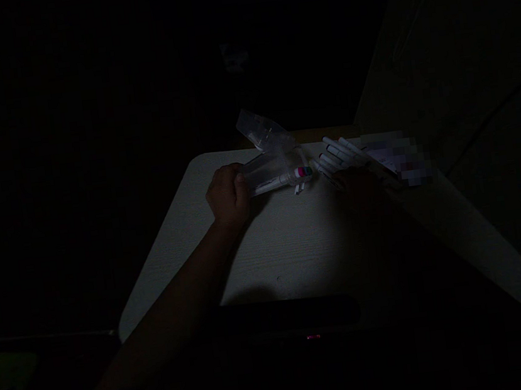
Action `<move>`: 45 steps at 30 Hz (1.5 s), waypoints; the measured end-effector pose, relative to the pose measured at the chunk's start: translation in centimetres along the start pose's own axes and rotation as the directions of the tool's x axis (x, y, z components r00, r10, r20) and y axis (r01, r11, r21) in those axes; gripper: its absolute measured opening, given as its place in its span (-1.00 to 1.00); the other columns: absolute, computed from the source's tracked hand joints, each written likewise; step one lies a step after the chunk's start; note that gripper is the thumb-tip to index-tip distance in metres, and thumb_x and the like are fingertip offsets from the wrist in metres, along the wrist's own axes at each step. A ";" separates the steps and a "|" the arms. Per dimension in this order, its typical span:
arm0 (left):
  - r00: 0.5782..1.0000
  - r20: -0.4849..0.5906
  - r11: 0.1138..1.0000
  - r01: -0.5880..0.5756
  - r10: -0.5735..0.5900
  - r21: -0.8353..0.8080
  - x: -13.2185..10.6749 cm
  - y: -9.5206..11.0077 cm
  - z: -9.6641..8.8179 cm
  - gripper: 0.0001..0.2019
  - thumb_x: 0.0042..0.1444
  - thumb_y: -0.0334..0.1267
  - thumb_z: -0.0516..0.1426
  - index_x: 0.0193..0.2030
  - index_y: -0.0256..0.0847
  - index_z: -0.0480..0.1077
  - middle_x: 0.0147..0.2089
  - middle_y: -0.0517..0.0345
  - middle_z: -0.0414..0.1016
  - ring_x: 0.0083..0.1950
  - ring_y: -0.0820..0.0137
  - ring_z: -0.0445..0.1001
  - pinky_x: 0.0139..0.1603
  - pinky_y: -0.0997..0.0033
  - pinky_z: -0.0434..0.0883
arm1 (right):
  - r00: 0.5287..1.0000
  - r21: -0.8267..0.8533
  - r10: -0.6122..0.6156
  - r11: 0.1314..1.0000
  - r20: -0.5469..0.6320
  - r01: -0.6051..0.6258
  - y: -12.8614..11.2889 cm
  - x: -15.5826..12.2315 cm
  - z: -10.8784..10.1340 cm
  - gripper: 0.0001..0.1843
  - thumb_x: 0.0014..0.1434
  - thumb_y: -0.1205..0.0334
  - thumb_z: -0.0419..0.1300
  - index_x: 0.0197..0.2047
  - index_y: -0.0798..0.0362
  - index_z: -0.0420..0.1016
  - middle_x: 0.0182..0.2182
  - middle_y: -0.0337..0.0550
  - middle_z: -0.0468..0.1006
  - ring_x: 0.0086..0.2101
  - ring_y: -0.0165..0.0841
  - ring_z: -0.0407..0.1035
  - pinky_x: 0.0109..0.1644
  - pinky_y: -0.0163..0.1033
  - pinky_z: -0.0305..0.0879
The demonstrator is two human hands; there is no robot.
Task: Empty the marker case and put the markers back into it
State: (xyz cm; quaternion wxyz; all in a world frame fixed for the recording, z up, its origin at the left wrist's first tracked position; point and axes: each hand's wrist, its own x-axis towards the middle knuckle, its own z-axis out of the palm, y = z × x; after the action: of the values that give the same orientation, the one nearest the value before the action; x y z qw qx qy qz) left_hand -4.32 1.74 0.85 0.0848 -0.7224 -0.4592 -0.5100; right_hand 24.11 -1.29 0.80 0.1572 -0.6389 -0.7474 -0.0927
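My left hand [229, 195] is closed around the open end of a clear plastic bag [269, 165], which lies on the white table [290, 242] and rises at its far corner. Inside the bag lies a white marker with a pink and teal band [287, 179]. My right hand [357, 186] is deep in shadow, at or on a bunch of several white markers with dark caps [337, 155]. Whether it grips them is hidden by the dark. Two small white pieces [296, 189] lie just below the bag.
A pixelated patch [396, 159] covers something at the table's far right corner. A wall [463, 69] rises along the right side of the table. A dark bar [289, 315] crosses the near edge of the table. The room beyond is almost black.
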 end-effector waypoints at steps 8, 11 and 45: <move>1.000 -0.017 1.000 0.000 0.000 0.022 0.0 -0.1 0.1 -0.44 0.34 0.07 -0.27 -0.09 -0.25 0.42 -0.17 -0.11 0.51 -0.11 0.21 0.47 -0.12 0.21 0.33 | 0.994 0.050 0.072 0.996 0.078 -0.077 -0.6 -1.0 -1.2 -0.65 0.29 0.08 0.17 0.06 0.08 0.43 0.01 -0.04 0.49 -0.05 -0.29 0.43 0.03 -0.06 0.42; 1.000 -0.009 0.999 0.014 -0.013 0.030 0.0 0.0 0.1 -0.42 0.33 0.08 -0.29 -0.09 -0.25 0.41 -0.16 -0.09 0.51 -0.10 0.22 0.46 -0.10 0.23 0.33 | 0.990 0.067 0.083 0.994 0.114 -0.091 -0.9 -1.1 -2.1 -0.77 0.22 0.19 0.22 -0.09 0.12 0.49 -0.14 0.03 0.57 -0.10 -0.20 0.46 -0.01 -0.06 0.37; 0.999 -0.034 1.000 0.018 -0.018 -0.011 -0.2 -0.3 0.3 -0.45 0.34 0.09 -0.26 -0.07 -0.22 0.41 -0.17 -0.10 0.47 -0.09 0.20 0.45 -0.07 0.19 0.33 | 0.806 0.572 0.256 0.811 -0.533 0.120 -1.1 0.4 -4.1 -0.70 0.15 0.06 0.23 -0.07 -0.03 0.50 -0.22 -0.11 0.57 -0.26 -0.30 0.48 -0.18 -0.18 0.46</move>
State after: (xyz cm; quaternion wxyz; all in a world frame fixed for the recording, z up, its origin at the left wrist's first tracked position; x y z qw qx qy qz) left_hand -4.38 2.01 0.46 0.0840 -0.7098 -0.4614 -0.5256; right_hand 23.49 -2.49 4.87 0.5706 -0.5267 -0.6283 -0.0470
